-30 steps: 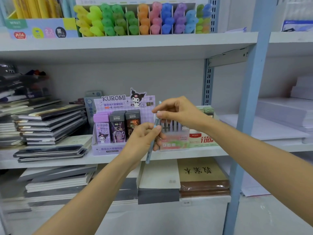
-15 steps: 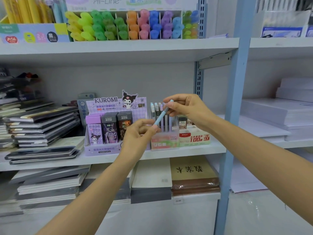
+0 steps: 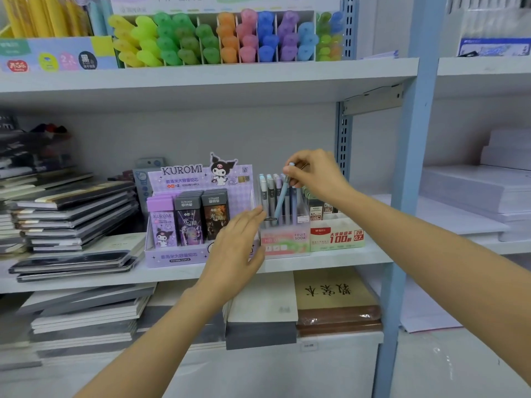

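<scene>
Our right hand (image 3: 316, 179) pinches the top of a pale-blue pen (image 3: 281, 199) w/ thumb & fingertips. The pen is slim & tilted, its lower end down in the clear pen box (image 3: 284, 239) just below that hand, among other upright pens. Our left hand (image 3: 235, 245) has fingers straight & together, tips at the box's left edge. The box sits on a white shelf (image 3: 330, 259). Left of the left hand is a purple lead display (image 3: 178, 254), then stacked notebooks (image 3: 71, 211). Highlighters (image 3: 224, 38) are above both hands, paper stacks (image 3: 465, 196) right of the right hand.

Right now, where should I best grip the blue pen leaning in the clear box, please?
Pinch the blue pen near its upper end, from above, as the right hand does: its tip sits in the clear box, neighbouring pens crowding its lower barrel.
</scene>
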{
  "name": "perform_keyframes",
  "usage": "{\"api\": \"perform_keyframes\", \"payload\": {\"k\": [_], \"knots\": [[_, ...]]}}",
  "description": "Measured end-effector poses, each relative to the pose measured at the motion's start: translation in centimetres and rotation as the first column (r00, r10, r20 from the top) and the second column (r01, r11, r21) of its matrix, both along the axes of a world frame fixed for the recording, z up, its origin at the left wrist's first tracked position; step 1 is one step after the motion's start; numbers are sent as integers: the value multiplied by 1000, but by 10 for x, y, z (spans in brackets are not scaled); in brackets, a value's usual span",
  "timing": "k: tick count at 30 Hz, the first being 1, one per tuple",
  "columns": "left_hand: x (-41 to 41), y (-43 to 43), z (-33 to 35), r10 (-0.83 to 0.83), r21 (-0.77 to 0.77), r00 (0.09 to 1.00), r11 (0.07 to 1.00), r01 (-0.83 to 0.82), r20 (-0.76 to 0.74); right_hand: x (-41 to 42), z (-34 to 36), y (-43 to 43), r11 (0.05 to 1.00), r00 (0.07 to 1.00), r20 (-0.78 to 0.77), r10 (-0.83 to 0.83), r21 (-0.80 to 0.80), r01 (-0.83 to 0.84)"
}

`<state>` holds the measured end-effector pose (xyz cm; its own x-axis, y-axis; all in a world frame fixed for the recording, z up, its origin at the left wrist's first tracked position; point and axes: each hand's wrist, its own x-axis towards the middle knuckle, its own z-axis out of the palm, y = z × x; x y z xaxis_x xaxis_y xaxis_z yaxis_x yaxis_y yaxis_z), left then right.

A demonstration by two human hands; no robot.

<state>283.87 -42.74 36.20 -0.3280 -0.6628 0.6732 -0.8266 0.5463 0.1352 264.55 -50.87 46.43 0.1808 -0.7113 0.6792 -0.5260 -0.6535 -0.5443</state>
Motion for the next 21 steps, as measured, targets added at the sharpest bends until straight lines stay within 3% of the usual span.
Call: {"api": "perform_keyframes", "payload": {"k": [6,11,21], "knots": [[2,-1,-2,-10,10,1000,1000,10,9,12,-4,-12,1000,979,-203,-11,6,13],[3,-3,-2,-13,1,1000,1000,13,4,19,-3,-14,999,991,-122,49,10,-48],[3,-4,-3,-24,-6,1000,1000,24,-16,21,-15,-23,993,973,-206,-102,-86,86]]}}
